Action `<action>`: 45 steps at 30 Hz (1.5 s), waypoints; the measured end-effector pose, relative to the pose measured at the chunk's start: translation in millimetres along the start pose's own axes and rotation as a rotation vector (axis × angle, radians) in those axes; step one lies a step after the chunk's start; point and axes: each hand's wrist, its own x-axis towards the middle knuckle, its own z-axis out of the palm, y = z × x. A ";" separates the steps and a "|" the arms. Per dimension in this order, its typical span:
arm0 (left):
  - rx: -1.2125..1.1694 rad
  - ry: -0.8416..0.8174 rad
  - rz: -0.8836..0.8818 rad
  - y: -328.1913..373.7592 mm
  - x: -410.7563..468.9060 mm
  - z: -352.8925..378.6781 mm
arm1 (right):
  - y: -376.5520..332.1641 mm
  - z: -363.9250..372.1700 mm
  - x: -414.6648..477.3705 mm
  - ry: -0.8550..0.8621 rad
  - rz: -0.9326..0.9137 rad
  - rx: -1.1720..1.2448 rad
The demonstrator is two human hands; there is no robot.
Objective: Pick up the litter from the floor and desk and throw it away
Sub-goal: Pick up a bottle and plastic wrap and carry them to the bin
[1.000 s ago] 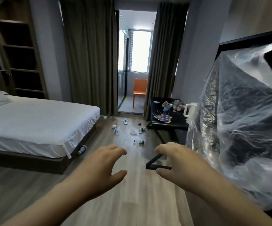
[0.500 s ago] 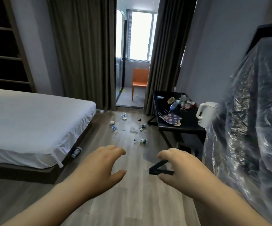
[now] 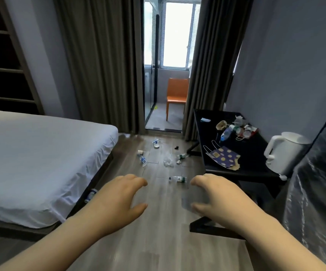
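Both hands, left [image 3: 117, 200] and right [image 3: 219, 200], hovering empty, fingers loosely spread; bottle [image 3: 178, 179] lying on floor [image 3: 158, 241] beyond; litter [image 3: 234, 129] sitting on desk [image 3: 252, 159].

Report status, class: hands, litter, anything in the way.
Left hand and right hand open, holding nothing. Bottle on floor ahead, mask on desk, both untouched. Desk foot juts out below right hand.

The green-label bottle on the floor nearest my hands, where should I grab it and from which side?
Probably round its labelled middle, from above. The bottle lies on its side, long axis running left to right, so thumb and fingers can straddle its narrow width. The right hand is nearer.
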 end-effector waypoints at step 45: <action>-0.054 -0.137 -0.011 -400.0 687.5 109.2 | 209.5 112.7 754.5 -0.181 0.162 0.089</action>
